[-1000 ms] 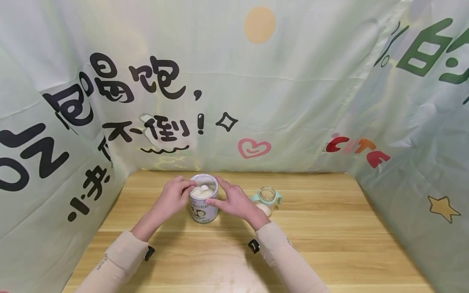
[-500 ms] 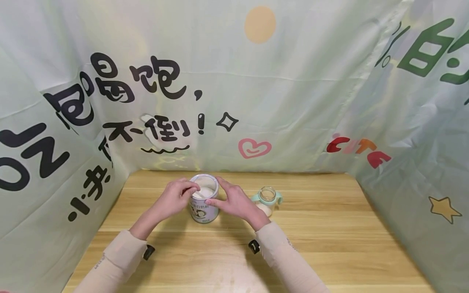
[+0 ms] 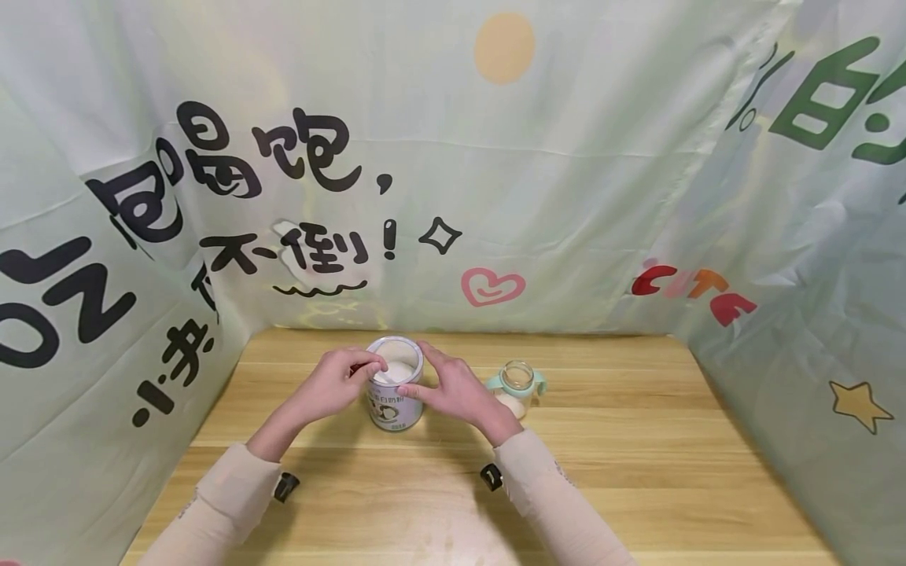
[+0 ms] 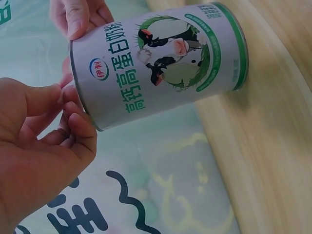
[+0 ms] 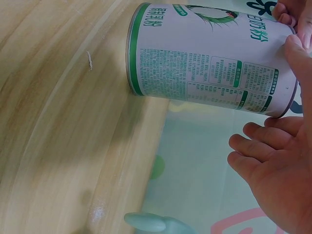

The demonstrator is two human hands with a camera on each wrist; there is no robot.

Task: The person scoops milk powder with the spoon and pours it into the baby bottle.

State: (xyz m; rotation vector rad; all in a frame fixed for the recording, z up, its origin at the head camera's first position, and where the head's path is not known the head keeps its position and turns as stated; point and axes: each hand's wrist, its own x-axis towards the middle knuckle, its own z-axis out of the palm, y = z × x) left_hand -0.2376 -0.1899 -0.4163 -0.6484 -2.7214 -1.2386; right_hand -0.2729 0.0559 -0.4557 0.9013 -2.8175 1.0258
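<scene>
Left grip [image 3: 338, 382] pinched at can [image 3: 393, 409] mouth, right grip [image 3: 456, 387] about the rim

Left grip: thumb and forefinger closed together at the left of the opening, on what appears to be a thin, pale handle [image 3: 387, 379]; most of this item is hidden. Right grip: moderately spread, thumb against the near side of the rim, index finger reaching behind it; the remaining fingers extend beside the can.

The can stands upright on the desk [image 3: 637, 448], directly between the two grips. Its top is open and white powder [image 3: 400, 371] shows inside, below the rim. The label, with cows and green lettering, faces the person.

Just right of the right grip, partly behind it, stands an open clear bottle [image 3: 519, 385] with mint-green handles and pale contents. Beyond both grips hangs a printed cloth [image 3: 580, 196]. A small white streak [image 5: 89, 60] marks the desk near the can's base.
</scene>
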